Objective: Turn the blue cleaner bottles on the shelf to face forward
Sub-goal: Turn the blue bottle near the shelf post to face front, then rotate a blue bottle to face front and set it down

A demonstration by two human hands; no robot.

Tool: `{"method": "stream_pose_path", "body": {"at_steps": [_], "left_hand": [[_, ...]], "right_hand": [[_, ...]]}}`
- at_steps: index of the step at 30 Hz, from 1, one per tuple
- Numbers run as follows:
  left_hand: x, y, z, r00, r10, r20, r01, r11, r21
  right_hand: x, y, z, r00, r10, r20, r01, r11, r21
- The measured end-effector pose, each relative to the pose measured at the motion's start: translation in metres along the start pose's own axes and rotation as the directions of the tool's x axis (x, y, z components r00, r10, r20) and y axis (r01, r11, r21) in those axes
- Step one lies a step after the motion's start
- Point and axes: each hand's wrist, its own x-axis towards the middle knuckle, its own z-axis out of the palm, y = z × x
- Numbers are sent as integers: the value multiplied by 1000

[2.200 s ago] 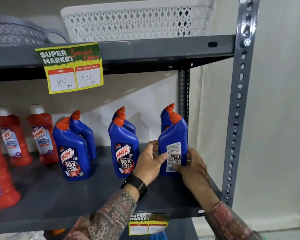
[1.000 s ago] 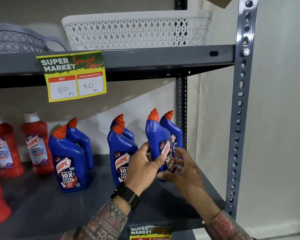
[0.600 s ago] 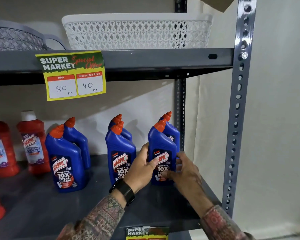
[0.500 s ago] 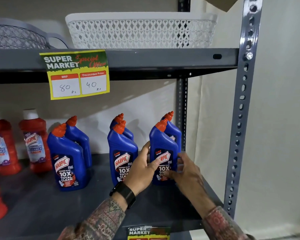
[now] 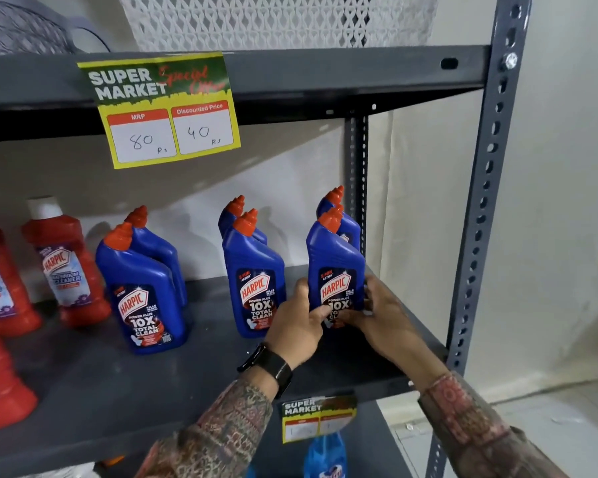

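Three pairs of blue cleaner bottles with orange caps stand on the grey shelf. The front right bottle stands upright with its label toward me, and both hands hold it low down. My left hand grips its left side, thumb across the label. My right hand wraps its right side. The front middle bottle and front left bottle also show their labels. Behind each stands another blue bottle, mostly hidden.
Red cleaner bottles stand at the shelf's left. A yellow price tag hangs from the upper shelf, which carries a white basket. A grey upright post bounds the right side. A smaller tag hangs below.
The front right bottle showed its back label, was lifted and turned, and now stands on the shelf with its front label toward me. Both hands stay on it.
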Motion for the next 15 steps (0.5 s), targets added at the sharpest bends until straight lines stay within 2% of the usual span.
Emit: {"method": "stream_pose_path", "body": {"at_steps": [9,11,13,15], "left_hand": [[-52,0,6,994,85,-71,-92,992,-92],[-56,0,4,997,63,-49,-70,984,-164],[-57,-4,0,999,12,32,-4,966,-258],[-57,-8,-1,999,-13,43,25,960,-279]], "right_hand": [[-54,-2,-17,998,-57,-6,57,998,-40],[-57,0,-20,998,-56,18,56,998,-29],[-59,4,-21,998,-53,33,54,998,-16],[-66,6,-22,998,-66,-14,65,998,-22]]}}
